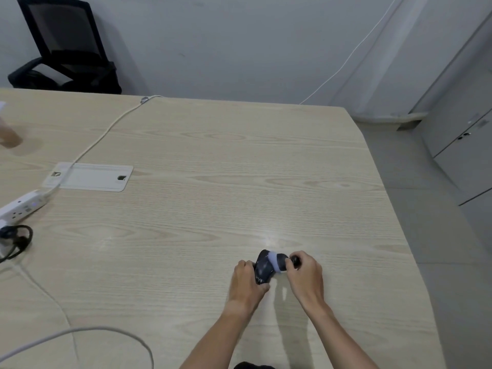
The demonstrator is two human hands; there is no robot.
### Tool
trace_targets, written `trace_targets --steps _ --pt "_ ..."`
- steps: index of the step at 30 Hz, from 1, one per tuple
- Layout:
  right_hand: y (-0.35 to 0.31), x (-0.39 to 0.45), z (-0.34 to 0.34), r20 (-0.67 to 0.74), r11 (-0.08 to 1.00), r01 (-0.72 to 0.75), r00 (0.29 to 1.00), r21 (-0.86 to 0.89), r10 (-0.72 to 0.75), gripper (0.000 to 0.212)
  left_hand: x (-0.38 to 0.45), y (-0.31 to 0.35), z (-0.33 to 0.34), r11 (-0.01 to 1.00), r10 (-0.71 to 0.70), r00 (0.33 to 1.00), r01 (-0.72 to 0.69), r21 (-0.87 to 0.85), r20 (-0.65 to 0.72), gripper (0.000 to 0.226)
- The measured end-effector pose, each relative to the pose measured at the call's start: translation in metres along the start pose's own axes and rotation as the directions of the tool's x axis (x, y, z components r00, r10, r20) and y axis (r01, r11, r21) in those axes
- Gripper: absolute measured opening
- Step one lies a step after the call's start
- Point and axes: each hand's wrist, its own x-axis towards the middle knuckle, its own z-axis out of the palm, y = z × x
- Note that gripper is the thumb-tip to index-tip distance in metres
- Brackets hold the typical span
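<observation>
A small bundle of dark fabric with a white band, which looks like a rolled sock, sits low over the light wooden table, near its right front part. My left hand grips the bundle's left end, with the fingers curled round the dark cloth. At the right end, my right hand pinches the fabric between thumb and fingers. Both forearms reach in from the bottom edge. What lies under my fingers is hidden.
A white power strip and its cable lie at the left, beside a cable hatch and a black cord. Another grey cable loops at the front left. Behind the table stands a black chair. A cabinet stands at the right.
</observation>
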Motion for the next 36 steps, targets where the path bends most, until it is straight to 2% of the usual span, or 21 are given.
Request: trace_targets --steps 3,5,7,11,13,16,18,21,23,26,28,32,34,36 --pt "-0.003 -0.001 -0.004 -0.029 0.999 0.001 1.0 0.051 0.001 0.012 -0.004 -0.001 0.0 1.0 0.003 1.0 -0.003 -0.005 0.002 0.042" --pt "-0.006 -0.001 -0.003 0.042 0.994 0.018 0.999 0.105 -0.023 0.011 -0.006 -0.001 0.0 1.0 0.002 1.0 -0.002 -0.004 0.004 0.042" --pt "-0.006 0.0 -0.001 0.103 0.996 0.037 0.994 0.081 -0.046 0.012 -0.007 -0.001 0.0 1.0 -0.002 1.0 0.002 -0.008 0.008 0.044" --pt "-0.003 0.008 -0.004 -0.025 1.0 -0.001 1.0 -0.031 0.0 0.015 -0.01 -0.001 -0.003 1.0 -0.008 1.0 0.008 0.003 0.015 0.038" --pt "-0.007 0.009 -0.007 -0.047 1.0 0.023 0.999 0.014 -0.023 0.014 -0.013 -0.002 -0.003 1.0 -0.008 1.0 0.008 0.002 0.018 0.037" --pt "-0.015 0.007 -0.005 0.088 0.994 0.077 0.993 0.081 -0.084 0.01 -0.014 -0.004 -0.002 1.0 -0.011 1.0 0.011 0.003 0.015 0.041" --pt "-0.012 0.008 -0.001 0.147 0.996 0.088 0.985 0.024 -0.091 0.011 -0.015 -0.003 -0.003 1.0 -0.014 1.0 0.014 0.004 0.021 0.041" --pt "-0.006 0.014 -0.003 0.042 0.998 0.031 0.999 -0.048 -0.029 0.014 -0.017 -0.003 -0.004 1.0 -0.014 1.0 0.014 -0.003 0.018 0.037" --pt "-0.006 0.013 -0.007 -0.002 1.0 0.027 1.0 0.001 -0.027 0.014 -0.019 -0.003 -0.004 1.0 -0.016 1.0 0.016 -0.008 0.012 0.036" --pt "-0.011 0.007 -0.007 0.077 0.995 0.035 0.996 0.094 -0.042 0.01 -0.019 -0.003 -0.003 1.0 -0.014 1.0 0.014 -0.001 0.016 0.039" --pt "-0.007 0.007 -0.004 0.137 0.997 0.04 0.989 0.065 -0.049 0.01 -0.018 -0.002 -0.005 1.0 -0.022 1.0 0.022 0.012 0.021 0.041" --pt "-0.001 0.012 -0.005 0.038 1.0 0.011 0.999 -0.011 -0.011 0.013 -0.018 0.003 -0.007 0.999 -0.035 0.999 0.034 0.036 0.019 0.038" --pt "-0.006 0.01 -0.007 0.011 0.999 0.031 0.999 0.043 -0.031 0.012 -0.018 0.005 -0.007 0.998 -0.038 0.999 0.037 0.047 0.016 0.037" --pt "-0.012 0.007 -0.008 0.054 0.992 0.038 0.998 0.117 -0.045 0.009 -0.017 0.005 -0.007 0.997 -0.048 0.999 0.047 0.054 0.021 0.04"
